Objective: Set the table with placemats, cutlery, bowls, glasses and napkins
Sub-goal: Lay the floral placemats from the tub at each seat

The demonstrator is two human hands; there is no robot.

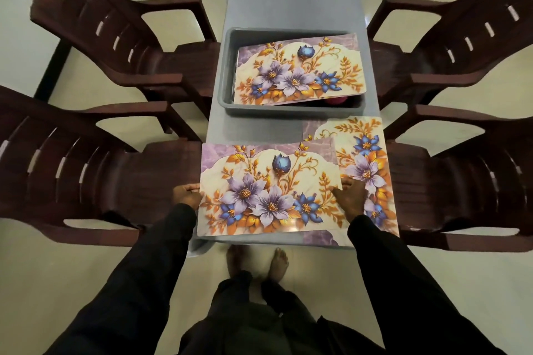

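Both hands on the thin rectangular floral placemat (271,190), purple/blue flowers on cream, at the 6 o'clock end of the grey-clothed table (291,0). Left hand (187,194) grips its 9 o'clock short edge, fingers curled round it. Right hand (350,196) pinches the 3 o'clock short edge, thumb side on top. The mat's right corner overlaps a second placemat (366,158) of the same print, lying turned lengthways at 4 o'clock. Its left edge overhangs the table toward the dark brown plastic chair (86,170) at 9. Can't tell if it's fully down or just above the cloth. Third placemat (297,72) sits tilted on the grey plastic tub (227,66) at table centre, hiding most of what's inside. Handling guess: light, thin, glossy, semi-stiff sheet. Should hold flat when carried by both short edges, likely sags from one corner, slides easily on cloth. Use the opposite-edge hold, lay flat, then nudge square to the table edge. Not fragile.
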